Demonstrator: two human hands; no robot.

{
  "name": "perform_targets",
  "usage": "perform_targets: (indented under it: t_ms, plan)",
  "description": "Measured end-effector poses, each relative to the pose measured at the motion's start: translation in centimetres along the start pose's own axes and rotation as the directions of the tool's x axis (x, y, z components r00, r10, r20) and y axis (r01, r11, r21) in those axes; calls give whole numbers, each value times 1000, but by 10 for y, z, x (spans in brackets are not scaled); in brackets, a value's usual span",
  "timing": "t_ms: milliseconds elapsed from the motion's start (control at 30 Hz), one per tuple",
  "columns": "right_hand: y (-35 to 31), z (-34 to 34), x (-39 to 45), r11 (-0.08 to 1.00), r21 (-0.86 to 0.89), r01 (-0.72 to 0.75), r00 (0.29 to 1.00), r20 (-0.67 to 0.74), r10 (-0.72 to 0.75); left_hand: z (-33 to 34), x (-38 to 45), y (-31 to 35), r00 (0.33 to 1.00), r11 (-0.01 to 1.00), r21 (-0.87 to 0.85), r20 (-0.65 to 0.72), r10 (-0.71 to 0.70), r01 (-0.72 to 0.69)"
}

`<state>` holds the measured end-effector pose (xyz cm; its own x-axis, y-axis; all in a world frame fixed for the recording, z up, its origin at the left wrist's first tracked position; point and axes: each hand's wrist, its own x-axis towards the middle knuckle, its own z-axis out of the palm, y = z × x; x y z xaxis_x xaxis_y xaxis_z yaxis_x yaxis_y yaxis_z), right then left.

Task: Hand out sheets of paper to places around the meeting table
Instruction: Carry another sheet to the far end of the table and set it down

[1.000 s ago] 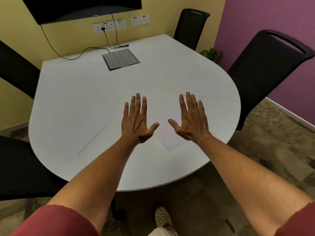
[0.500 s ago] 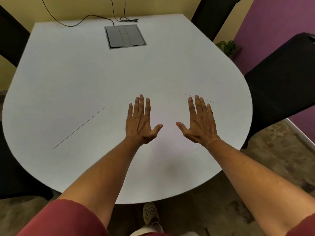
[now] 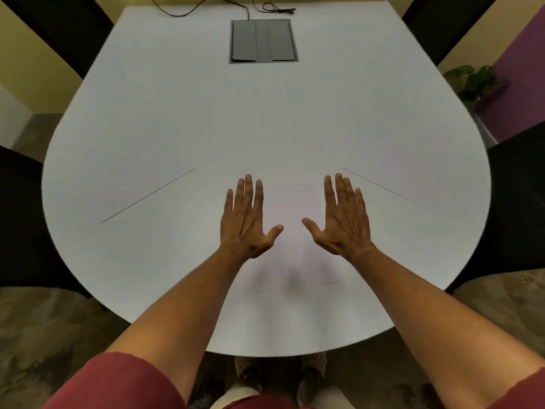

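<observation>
Head view: left hand (image 3: pixel 246 219) and right hand (image 3: pixel 342 219) are held flat, fingers straight and spread, nothing gripped. White sheet (image 3: pixel 290 231) lies between them on the near part of the white table (image 3: pixel 206 119). Sheet edges are seen far left (image 3: pixel 147 196) and far right (image 3: pixel 386 188). No readable writing is visible.

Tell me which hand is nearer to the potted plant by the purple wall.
Right. The right hand lies flat on the table's right half, on the side of the plant. The left hand lies flat farther left, across the middle sheet.
</observation>
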<state>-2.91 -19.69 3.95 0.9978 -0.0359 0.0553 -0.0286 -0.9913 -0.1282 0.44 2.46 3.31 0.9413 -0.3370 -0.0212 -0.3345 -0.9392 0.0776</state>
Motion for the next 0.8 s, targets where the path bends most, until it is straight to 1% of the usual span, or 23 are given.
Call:
perform_targets:
  t_ms: [167,333,500,700,800]
  plan:
    - [26,12,3,997,23,70,997,35,-71,11,-4,22,995,995,33,23,-96,95]
    - [41,24,3,994,36,106,990,87,-109,22,-12,33,986,987,37,50,-158,157]
    - [42,41,5,993,60,104,983,146,-112,38,-17,32,970,979,31,133,-205,203]
    - [41,60,9,993,74,95,976,191,-108,57,-15,22,954,973,6,193,-229,232]
    - [38,65,10,994,109,28,973,225,-52,59,-11,22,915,944,-55,271,-299,325]
